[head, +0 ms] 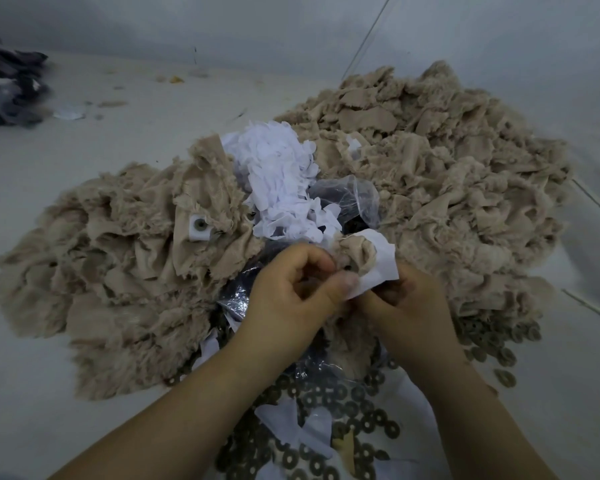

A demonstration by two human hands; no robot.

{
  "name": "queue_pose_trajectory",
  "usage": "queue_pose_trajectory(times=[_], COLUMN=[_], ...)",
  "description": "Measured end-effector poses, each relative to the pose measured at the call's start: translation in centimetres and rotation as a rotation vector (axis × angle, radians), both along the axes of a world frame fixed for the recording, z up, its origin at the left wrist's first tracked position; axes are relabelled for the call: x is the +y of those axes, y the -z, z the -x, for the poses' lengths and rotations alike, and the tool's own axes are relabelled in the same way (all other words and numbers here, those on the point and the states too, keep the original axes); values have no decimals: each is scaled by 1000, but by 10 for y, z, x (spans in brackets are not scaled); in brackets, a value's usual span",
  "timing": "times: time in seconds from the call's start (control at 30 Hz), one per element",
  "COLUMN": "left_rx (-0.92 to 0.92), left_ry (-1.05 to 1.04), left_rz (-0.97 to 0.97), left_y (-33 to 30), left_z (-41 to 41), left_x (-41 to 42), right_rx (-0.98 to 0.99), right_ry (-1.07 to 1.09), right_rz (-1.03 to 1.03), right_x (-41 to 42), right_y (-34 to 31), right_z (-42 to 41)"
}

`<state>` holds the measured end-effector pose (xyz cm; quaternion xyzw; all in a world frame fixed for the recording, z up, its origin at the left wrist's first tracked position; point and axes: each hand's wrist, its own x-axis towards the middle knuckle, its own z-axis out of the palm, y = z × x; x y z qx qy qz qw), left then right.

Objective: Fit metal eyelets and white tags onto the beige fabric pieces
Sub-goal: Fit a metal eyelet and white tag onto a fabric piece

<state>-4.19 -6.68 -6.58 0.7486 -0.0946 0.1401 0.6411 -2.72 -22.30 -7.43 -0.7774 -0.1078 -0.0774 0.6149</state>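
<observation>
Both hands are working right in the middle, over the mess of parts. The left hand (291, 289) has its fingers (312, 263) curled in, with the thumb pinching the lower edge of a white tag (378, 268), and the right hand (409, 299) grips the same bundle from below, though its fingertips are tucked under so I can't tell exactly how they sit. Between them is a small beige fabric piece (357, 252) scrunched against the tag, with what looks like a dark eyelet at the pinch, too blurry to be sure. Big heap of beige fabric (430, 161) sits to the right and behind, and another fabric heap (118, 278) to the left has a finished piece (199, 227) on top, white tag with a metal eyelet in it. A pile of loose white tags (278, 181) sits in between, next to a clear plastic bag (347, 195). Loose metal eyelets (343, 410) are scattered on the pale bench (49, 188) near the wrists. Some dark fabric (7, 88) is way off at the far left.
</observation>
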Motion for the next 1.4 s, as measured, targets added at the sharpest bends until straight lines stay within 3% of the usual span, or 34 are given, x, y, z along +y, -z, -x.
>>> queue_pose_trajectory(times=[0.1, 0.2, 0.37, 0.6, 0.8, 0.9, 1.07, 1.2, 1.4], left_rx=[-90, -94, 55, 74, 4, -23, 151, 192, 200], left_ry=[6, -4, 95, 162, 185, 155, 79, 155, 42], left_rz=[-181, -155, -21, -217, -329, -255, 72, 82, 84], left_y=[6, 6, -2, -8, -10, -8, -1, 2, 2], left_z=[3, 3, -1, -8, -6, -6, -7, -5, -8], left_x=[-1, -2, 1, 1, -4, -3, -1, -3, -6], right_rx=[25, 53, 102, 84, 115, 229, 319, 370, 388], right_ry=[-35, -74, -35, -180, -117, -103, -153, -215, -249], right_rz=[-57, -160, -215, -171, -211, -376, -580, -726, -742], right_x=[-2, -2, -8, -3, -1, -5, -7, -4, -2], right_y=[2, 0, 0, 4, 2, 6, 5, 4, 1], right_z=[-1, 1, -3, 4, 2, -1, -5, -5, -2])
